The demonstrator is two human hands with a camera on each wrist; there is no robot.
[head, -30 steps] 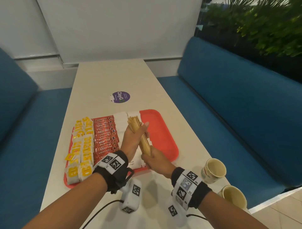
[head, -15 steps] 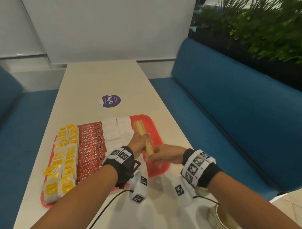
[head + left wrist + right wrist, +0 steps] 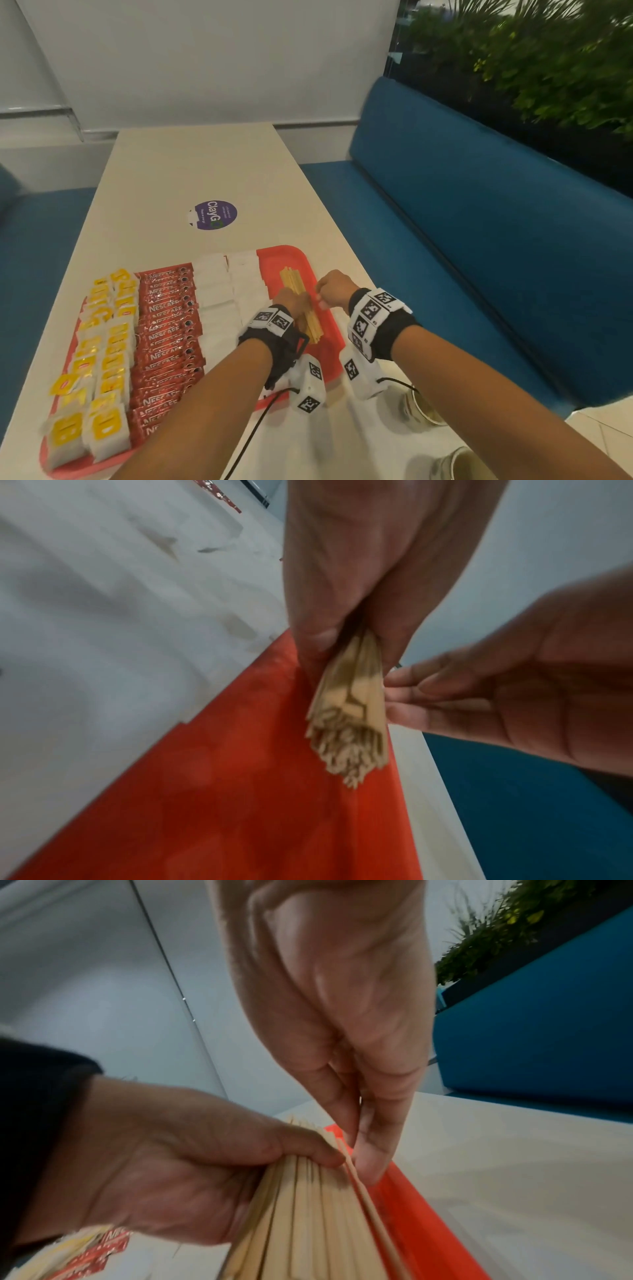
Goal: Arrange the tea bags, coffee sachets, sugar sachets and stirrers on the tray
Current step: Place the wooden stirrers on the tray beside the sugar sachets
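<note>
A red tray holds rows of yellow tea bags, red coffee sachets and white sugar sachets. A bundle of wooden stirrers lies lengthwise over the tray's bare right strip. My left hand grips the bundle around its middle between thumb and fingers. My right hand is just to the right of it. Its straight fingertips touch the outermost stirrer on the bundle's right side. My left hand hides the bundle's middle.
Two paper cups stand on the table's near right corner beside my right forearm. A purple round sticker is on the table beyond the tray. Blue benches run along both sides.
The stirrer bundle has come down from above the sugar sachets to the tray's right strip. My right hand has let go of its near end and moved to its right side.
</note>
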